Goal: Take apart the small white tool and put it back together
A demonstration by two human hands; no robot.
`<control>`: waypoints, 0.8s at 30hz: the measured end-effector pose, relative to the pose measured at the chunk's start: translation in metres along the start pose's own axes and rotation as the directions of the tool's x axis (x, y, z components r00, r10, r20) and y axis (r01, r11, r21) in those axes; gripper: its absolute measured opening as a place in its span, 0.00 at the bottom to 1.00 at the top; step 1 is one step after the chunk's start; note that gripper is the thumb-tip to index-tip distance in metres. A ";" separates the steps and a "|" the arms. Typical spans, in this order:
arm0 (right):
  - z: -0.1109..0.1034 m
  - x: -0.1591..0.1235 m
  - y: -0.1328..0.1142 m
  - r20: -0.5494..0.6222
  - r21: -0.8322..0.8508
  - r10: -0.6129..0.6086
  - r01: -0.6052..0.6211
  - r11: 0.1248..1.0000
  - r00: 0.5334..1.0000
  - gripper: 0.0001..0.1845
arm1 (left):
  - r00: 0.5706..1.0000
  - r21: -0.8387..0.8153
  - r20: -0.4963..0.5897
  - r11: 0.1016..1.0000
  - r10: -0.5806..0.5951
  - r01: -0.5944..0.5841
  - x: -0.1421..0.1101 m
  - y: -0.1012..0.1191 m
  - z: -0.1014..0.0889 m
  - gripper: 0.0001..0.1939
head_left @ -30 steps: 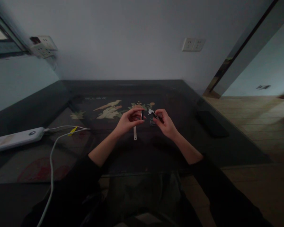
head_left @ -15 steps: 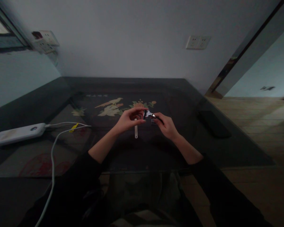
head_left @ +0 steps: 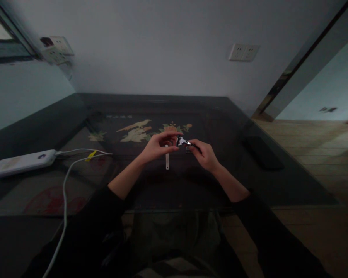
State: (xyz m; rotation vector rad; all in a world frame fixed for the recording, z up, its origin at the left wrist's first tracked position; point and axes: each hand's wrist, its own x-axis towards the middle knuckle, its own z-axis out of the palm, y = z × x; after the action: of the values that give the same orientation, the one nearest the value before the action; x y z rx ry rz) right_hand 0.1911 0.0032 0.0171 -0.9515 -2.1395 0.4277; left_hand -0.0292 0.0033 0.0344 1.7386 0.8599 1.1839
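So far left on the tabletop [head_left: 159, 193] there's a white power bank [head_left: 21, 164], with a pale cable [head_left: 65, 197] curling off it toward the near edge and a yellow tag [head_left: 91, 156] on the cord. Next over is a bird-and-flower design [head_left: 135, 131], partly behind the hands.

Then the left hand [head_left: 159, 146], which has a black cartridge [head_left: 178, 141] pinched upright between thumb and fingers. A narrow pale strip [head_left: 167, 162] lies just below that hand, its upper end hidden by it.

The razor handle [head_left: 186, 142] sits right between the two hands, silvery end pointing left and up against the cartridge. Can't tell if they're actually locked together, too small to see. The right hand [head_left: 203, 152] grips the dark part of it. There's a small dark-and-silver piece [head_left: 188, 149] by those fingers, kinda blurry. Well off to the right is a flat black slab [head_left: 262, 152], phone-like.
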 end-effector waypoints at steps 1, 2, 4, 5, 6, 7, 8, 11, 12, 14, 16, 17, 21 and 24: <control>0.000 0.000 0.000 -0.002 0.006 -0.004 0.004 1.000 1.000 0.15 | 1.000 0.000 0.000 1.000 0.000 0.000 0.000 0.000 0.000 0.25; 0.000 0.000 0.000 -0.004 0.013 -0.011 0.011 1.000 1.000 0.15 | 1.000 0.000 0.002 1.000 0.002 -0.002 0.000 0.000 0.000 0.26; 0.000 0.000 0.000 -0.005 0.022 -0.024 0.024 0.999 1.000 0.16 | 1.000 0.002 0.004 1.000 0.004 -0.004 0.000 0.000 0.000 0.26; 0.000 0.001 0.001 -0.004 0.022 -0.024 0.024 0.999 1.000 0.16 | 1.000 0.004 0.005 1.000 0.003 -0.003 0.000 0.000 0.000 0.26; 0.000 0.001 0.000 0.000 0.021 -0.019 0.019 1.000 1.000 0.16 | 1.000 0.009 0.004 1.000 0.002 -0.002 0.000 0.000 0.000 0.26; 0.000 0.001 0.000 0.004 0.020 -0.012 0.012 1.000 1.000 0.15 | 1.000 0.013 0.003 1.000 0.003 -0.003 0.000 0.000 0.000 0.26; 0.000 0.001 0.000 0.009 0.020 -0.004 0.004 1.000 1.000 0.15 | 1.000 0.018 0.003 1.000 0.004 -0.004 0.000 0.000 0.000 0.26; -0.001 0.001 -0.001 0.017 0.025 -0.006 0.006 1.000 1.000 0.15 | 1.000 0.031 0.003 0.999 0.008 -0.008 0.000 0.000 -0.001 0.26; -0.001 0.001 -0.001 0.019 0.025 -0.012 0.011 1.000 1.000 0.15 | 1.000 0.033 0.003 0.999 0.009 -0.009 0.000 -0.001 -0.001 0.26; -0.002 0.001 -0.001 0.020 0.027 -0.027 0.026 0.999 0.999 0.15 | 1.000 0.036 0.004 0.999 0.014 -0.014 0.000 -0.002 -0.002 0.26; -0.002 0.001 -0.001 0.013 0.031 -0.045 0.045 0.999 0.999 0.14 | 1.000 0.043 0.004 0.999 0.028 -0.029 0.001 -0.003 -0.002 0.25; -0.002 0.001 0.000 0.009 0.033 -0.053 0.052 0.998 0.999 0.14 | 0.999 0.050 0.003 0.998 0.037 -0.037 0.001 -0.003 -0.002 0.25; 0.001 0.001 0.006 -0.020 0.051 -0.105 0.106 0.993 0.994 0.14 | 0.998 0.071 0.003 0.995 0.069 -0.069 0.001 -0.002 -0.002 0.26; 0.003 0.000 0.011 -0.051 0.058 -0.146 0.149 0.987 0.988 0.14 | 0.996 0.053 0.004 0.995 0.088 -0.088 0.000 -0.002 -0.001 0.28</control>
State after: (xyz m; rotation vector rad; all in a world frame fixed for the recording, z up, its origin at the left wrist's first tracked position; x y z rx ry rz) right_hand 0.1940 0.0105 0.0091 -0.7554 -2.1253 0.3924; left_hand -0.0305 0.0049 0.0326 1.8362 0.8276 1.2267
